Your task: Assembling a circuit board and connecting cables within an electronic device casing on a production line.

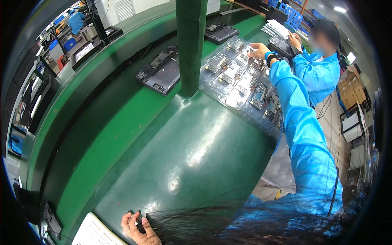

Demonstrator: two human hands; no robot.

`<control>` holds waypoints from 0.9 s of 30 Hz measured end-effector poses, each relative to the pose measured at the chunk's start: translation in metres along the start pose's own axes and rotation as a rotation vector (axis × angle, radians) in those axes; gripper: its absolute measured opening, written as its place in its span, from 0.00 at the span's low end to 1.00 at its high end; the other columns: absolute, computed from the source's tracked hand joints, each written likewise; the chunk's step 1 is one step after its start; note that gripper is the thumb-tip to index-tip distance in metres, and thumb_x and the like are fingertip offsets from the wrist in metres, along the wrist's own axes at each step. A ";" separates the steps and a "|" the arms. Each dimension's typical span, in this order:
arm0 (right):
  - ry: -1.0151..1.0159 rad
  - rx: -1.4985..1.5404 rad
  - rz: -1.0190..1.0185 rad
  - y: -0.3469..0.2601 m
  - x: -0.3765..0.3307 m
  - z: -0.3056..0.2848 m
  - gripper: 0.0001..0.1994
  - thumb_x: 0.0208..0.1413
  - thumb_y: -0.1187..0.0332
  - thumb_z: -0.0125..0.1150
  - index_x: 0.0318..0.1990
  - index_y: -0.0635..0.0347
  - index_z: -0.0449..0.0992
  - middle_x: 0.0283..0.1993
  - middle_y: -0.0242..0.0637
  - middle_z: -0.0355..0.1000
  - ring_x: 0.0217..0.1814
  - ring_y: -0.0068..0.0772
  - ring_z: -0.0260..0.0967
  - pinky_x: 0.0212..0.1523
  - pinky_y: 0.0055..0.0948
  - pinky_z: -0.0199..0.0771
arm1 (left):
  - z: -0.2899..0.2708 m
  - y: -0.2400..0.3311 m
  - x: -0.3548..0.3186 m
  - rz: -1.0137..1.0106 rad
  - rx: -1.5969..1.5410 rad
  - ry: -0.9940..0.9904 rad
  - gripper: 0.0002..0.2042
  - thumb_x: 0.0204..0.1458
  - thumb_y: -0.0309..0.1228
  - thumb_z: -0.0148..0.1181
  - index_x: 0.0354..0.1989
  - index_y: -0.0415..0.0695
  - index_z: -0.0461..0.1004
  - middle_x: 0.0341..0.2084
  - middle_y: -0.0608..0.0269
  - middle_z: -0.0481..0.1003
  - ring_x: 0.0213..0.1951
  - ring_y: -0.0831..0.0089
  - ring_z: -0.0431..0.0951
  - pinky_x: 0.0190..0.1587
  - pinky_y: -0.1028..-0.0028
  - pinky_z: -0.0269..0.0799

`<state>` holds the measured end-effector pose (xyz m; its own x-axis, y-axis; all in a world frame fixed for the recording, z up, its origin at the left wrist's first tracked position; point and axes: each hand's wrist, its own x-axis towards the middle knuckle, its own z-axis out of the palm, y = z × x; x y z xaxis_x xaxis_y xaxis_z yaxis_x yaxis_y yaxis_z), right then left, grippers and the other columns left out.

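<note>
My right arm, in a blue sleeve, stretches forward to a clear plastic tray [228, 103] that holds several circuit boards [259, 97] in its pockets. My right hand [259, 51] is over the tray's far part, its fingers extended close to the boards; a blue band and a dark band circle the wrist. Low in the view, my left hand [139, 230] rests near the front of the green table [163, 151]. Its fingers are half bent and apart, with dark tips, and I make out nothing held. A white paper pad [96, 232] lies beside it.
A green post [190, 49] rises at the tray's left corner. Black device housings [161, 73] lie on the green conveyor belt [118, 118] to the left. A co-worker in blue [316, 75] handles things beyond the tray at right, near white sheets [277, 29].
</note>
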<state>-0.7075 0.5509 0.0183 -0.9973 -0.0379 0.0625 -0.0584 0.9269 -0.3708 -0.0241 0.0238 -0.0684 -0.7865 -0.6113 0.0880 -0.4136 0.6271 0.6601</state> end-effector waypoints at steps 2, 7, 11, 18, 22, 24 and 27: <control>-0.039 0.074 -0.067 0.004 0.009 0.004 0.43 0.43 0.55 0.83 0.66 0.65 0.71 0.67 0.48 0.71 0.70 0.43 0.68 0.70 0.36 0.66 | -0.007 -0.058 0.028 1.184 0.623 0.242 0.15 0.58 0.28 0.66 0.54 0.41 0.77 0.58 0.46 0.69 0.56 0.52 0.73 0.58 0.61 0.72; -0.041 0.080 -0.069 0.009 0.011 0.006 0.43 0.42 0.55 0.84 0.65 0.65 0.72 0.66 0.47 0.72 0.68 0.43 0.70 0.68 0.36 0.67 | 0.003 0.025 -0.011 0.003 -0.015 0.048 0.15 0.58 0.28 0.66 0.53 0.41 0.77 0.58 0.47 0.69 0.55 0.53 0.74 0.55 0.62 0.72; 0.016 0.030 -0.024 0.001 0.006 0.005 0.42 0.40 0.55 0.85 0.63 0.64 0.74 0.64 0.47 0.74 0.66 0.43 0.72 0.67 0.35 0.69 | 0.000 0.029 -0.010 0.002 -0.028 0.029 0.15 0.58 0.28 0.66 0.54 0.41 0.77 0.58 0.47 0.69 0.55 0.53 0.73 0.54 0.63 0.72; -0.031 -0.055 0.088 -0.008 0.007 -0.003 0.44 0.38 0.53 0.84 0.64 0.63 0.73 0.63 0.48 0.75 0.63 0.43 0.74 0.65 0.33 0.71 | 0.002 0.025 -0.010 -0.001 -0.061 0.037 0.15 0.58 0.27 0.65 0.54 0.41 0.77 0.58 0.47 0.68 0.56 0.54 0.73 0.55 0.63 0.72; 0.046 0.007 -0.120 -0.031 0.000 0.004 0.37 0.46 0.68 0.69 0.68 0.65 0.68 0.69 0.50 0.69 0.68 0.43 0.69 0.68 0.33 0.66 | 0.001 0.021 -0.011 -0.007 -0.076 0.018 0.15 0.58 0.27 0.65 0.54 0.40 0.77 0.58 0.47 0.68 0.54 0.55 0.74 0.54 0.64 0.72; 0.000 0.064 -0.144 -0.057 -0.009 0.013 0.36 0.48 0.71 0.66 0.69 0.64 0.67 0.69 0.48 0.69 0.68 0.42 0.70 0.67 0.33 0.67 | 0.002 0.020 -0.011 -0.005 -0.064 0.017 0.15 0.58 0.27 0.64 0.54 0.40 0.77 0.57 0.47 0.68 0.53 0.55 0.74 0.53 0.64 0.72; -0.017 0.149 -0.264 -0.042 0.012 0.026 0.34 0.50 0.78 0.58 0.70 0.61 0.67 0.65 0.43 0.73 0.63 0.40 0.73 0.65 0.32 0.67 | 0.003 0.019 -0.010 0.029 -0.052 0.027 0.15 0.59 0.27 0.64 0.54 0.40 0.76 0.58 0.47 0.68 0.52 0.55 0.75 0.53 0.64 0.72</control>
<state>-0.7186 0.5020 0.0102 -0.9474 -0.2775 0.1598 -0.3202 0.8192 -0.4758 -0.0256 0.0433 -0.0593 -0.7849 -0.6064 0.1272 -0.3656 0.6190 0.6951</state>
